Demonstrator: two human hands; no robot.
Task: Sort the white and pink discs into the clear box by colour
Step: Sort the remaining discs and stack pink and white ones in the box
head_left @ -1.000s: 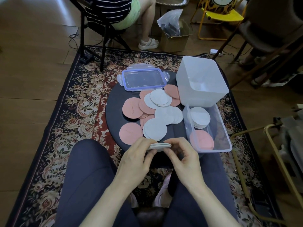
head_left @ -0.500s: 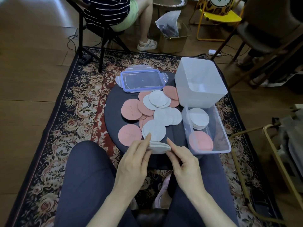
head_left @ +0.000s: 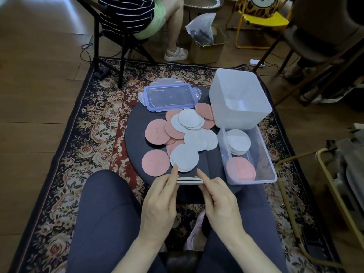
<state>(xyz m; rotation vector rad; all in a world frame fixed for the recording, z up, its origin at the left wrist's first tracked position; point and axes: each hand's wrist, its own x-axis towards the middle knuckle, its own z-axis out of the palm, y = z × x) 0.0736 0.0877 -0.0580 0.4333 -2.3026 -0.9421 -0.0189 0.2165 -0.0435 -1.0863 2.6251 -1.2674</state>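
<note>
White discs (head_left: 184, 157) and pink discs (head_left: 157, 133) lie mixed on a round black table (head_left: 208, 164). A clear box (head_left: 265, 152) at the table's right holds a white stack (head_left: 238, 141) at its far end and a pink stack (head_left: 240, 170) at its near end. Over the table's near edge, a thin stack of white discs (head_left: 189, 181) sits edge-on between my two hands. My left hand (head_left: 160, 201) presses its left side with straight fingers. My right hand (head_left: 218, 200) presses its right side the same way.
The box's clear lid (head_left: 170, 97) lies at the table's far side. A tall white tub (head_left: 239, 99) stands behind the clear box. A patterned rug (head_left: 82, 134) lies under the table. A seated person (head_left: 137, 14) and chairs are beyond it.
My fingers have straightened from a curled pinch. The white stack has squared up between both hands and sits flatter at the table's near edge.
</note>
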